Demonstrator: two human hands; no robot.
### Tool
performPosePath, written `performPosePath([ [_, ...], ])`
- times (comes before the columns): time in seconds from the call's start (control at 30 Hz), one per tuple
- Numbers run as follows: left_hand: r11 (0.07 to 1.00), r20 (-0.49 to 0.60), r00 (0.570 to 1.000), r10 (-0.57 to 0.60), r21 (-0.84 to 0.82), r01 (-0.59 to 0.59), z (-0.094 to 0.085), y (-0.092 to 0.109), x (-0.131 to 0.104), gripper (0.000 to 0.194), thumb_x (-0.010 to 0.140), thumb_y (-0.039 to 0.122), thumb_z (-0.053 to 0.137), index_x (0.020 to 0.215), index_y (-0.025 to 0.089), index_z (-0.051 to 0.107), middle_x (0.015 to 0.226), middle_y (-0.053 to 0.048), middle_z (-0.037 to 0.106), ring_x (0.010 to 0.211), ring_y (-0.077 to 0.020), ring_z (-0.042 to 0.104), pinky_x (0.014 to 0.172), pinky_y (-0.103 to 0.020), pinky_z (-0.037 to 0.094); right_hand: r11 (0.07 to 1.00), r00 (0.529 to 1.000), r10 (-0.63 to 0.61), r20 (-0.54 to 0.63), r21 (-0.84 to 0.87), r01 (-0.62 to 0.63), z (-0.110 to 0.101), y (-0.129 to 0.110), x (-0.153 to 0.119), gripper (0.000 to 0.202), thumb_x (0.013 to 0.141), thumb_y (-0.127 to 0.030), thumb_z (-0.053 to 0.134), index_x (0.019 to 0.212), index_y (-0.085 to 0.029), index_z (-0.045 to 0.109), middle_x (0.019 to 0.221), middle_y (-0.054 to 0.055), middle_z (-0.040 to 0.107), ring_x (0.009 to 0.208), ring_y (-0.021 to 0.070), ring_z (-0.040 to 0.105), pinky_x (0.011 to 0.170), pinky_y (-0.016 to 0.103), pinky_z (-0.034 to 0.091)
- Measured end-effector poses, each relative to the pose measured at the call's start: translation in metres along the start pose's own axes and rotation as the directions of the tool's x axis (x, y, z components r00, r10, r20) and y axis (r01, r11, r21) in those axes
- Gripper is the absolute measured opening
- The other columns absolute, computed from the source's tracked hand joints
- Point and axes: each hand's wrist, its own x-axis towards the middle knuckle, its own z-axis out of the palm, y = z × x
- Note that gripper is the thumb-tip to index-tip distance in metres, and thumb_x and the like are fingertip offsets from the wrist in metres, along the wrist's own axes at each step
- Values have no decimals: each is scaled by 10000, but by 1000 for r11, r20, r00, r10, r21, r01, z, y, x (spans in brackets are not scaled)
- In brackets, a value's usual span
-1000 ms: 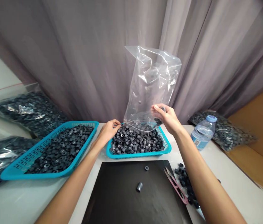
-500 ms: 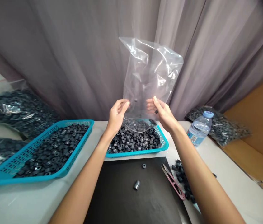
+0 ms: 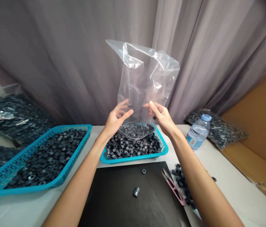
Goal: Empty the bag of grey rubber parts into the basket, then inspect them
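Observation:
A large clear plastic bag (image 3: 147,80) stands up between my hands, its rounded opening low over the middle basket. My left hand (image 3: 116,119) holds the bag's left side, thumb in front and fingers behind the film, loosely apart. On the right side, my right hand (image 3: 160,116) grips the bag the same way, its fingers seen through the plastic. A few small dark bits show in or against the bag near my fingers. Below it, a blue basket (image 3: 133,159) is full of short dark grey tube pieces (image 3: 137,146).
Another blue basket (image 3: 71,168) of tube pieces stands left, beside filled bags (image 3: 12,113). A black board (image 3: 114,195) carries two loose pieces and pink thread snips (image 3: 174,187). Right are loose dark pieces (image 3: 181,179), a water bottle (image 3: 198,132) and a filled bag (image 3: 224,129).
The bag has shifted slightly left and down in view, and its top leans further left. My left thumb and fingers have spread further apart. The whole view has shifted a little.

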Motion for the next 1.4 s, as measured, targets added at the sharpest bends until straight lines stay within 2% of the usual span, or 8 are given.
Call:
performPosePath([
  [0.13,997,38,998,50,49,-52,1,4,2,355,871,510,697,1061,224,785,1199,-75,736,1219,-254,619,1084,-382,456,999,1000,16,-27,-44,-17,5,0,0,477,874,-699,613,888,-227,684,890,7,641,766,146,551,719,266,485],
  [0.27,997,30,998,59,39,-60,1,6,2,343,866,529,700,956,214,804,1146,-71,757,1218,-250,624,1113,-370,434,997,998,39,-49,-61,-42,3,0,0,477,853,-704,637,942,-236,641,923,6,632,811,154,554,749,274,483],
  [0.5,1000,41,999,19,-11,-19,-1,6,1,412,866,554,693,1096,217,752,1235,-65,756,1219,-251,656,1104,-377,459,999,997,49,62,4,-50,-49,-12,-3,416,829,-582,753,1104,-277,686,1003,8,640,955,171,601,889,314,499],
  [0.7,1000,24,1000,3,-14,-3,1,7,-1,397,878,529,687,1097,203,745,1263,-80,744,1247,-253,642,1123,-382,445,989,994,60,88,-139,-48,-82,-24,-9,333,793,-498,818,763,-222,633,854,3,613,845,174,574,875,342,462],
  [0.83,1000,21,1000,1,-9,-1,1,8,-1,369,882,510,687,1095,215,749,1252,-70,750,1243,-251,645,1125,-390,446,976,974,135,179,-194,-100,-78,-25,-12,331,788,-495,812,722,-214,651,966,29,690,996,223,600,951,360,437],
  [0.97,1000,20,1000,1,-9,-1,2,9,-1,356,888,503,687,1091,217,755,1241,-69,755,1234,-256,652,1123,-399,449,968,941,180,288,-224,-117,-69,-23,-12,339,822,-550,757,840,-212,737,1013,41,728,1018,229,620,942,355,438],
  [1.1,1000,16,1000,14,-24,-14,2,9,0,356,881,505,701,1084,219,759,1231,-66,759,1220,-251,661,1124,-400,453,976,963,131,237,-202,-84,-69,-21,-11,329,821,-511,773,750,-210,664,916,18,692,936,201,604,896,331,433],
  [1.4,997,-11,999,47,-62,-48,2,6,1,389,858,544,718,1069,221,765,1220,-74,765,1209,-260,672,1123,-412,460,976,958,136,254,-202,-85,-65,-22,-10,328,803,-497,784,764,-198,657,1008,40,678,1038,236,605,980,371,419],
])
